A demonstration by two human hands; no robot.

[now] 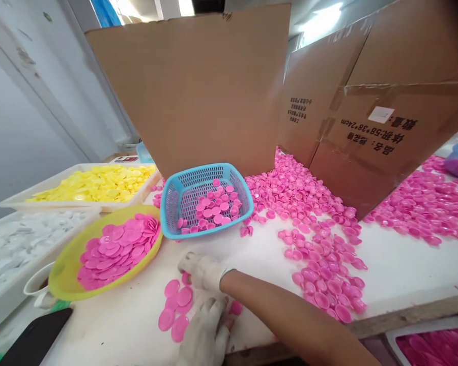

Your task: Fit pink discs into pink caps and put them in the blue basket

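Both my hands wear whitish gloves with some bare fingertips. My left hand [204, 333] is low at the table's front edge, fingers curled, with a small pink plastic piece [235, 307] at its fingertips, partly hidden. Just beyond it, my right hand [204, 269] reaches across from the right. Its fingers bend down over a pink disc [185, 278], mostly covered by them. Left of both hands, several flat round pink discs [171, 303] lie loosely overlapping on the white table. The blue basket [206, 235] beyond my right hand contains small round pink pieces [217, 206].
A yellow bowl [66, 284] of pink discs stands left, beside trays of yellow pieces [95, 183] and white pieces [26, 239]. A black phone [36, 338] lies front left. Small pink cups [320, 274] spread rightward below large cardboard boxes [198, 91].
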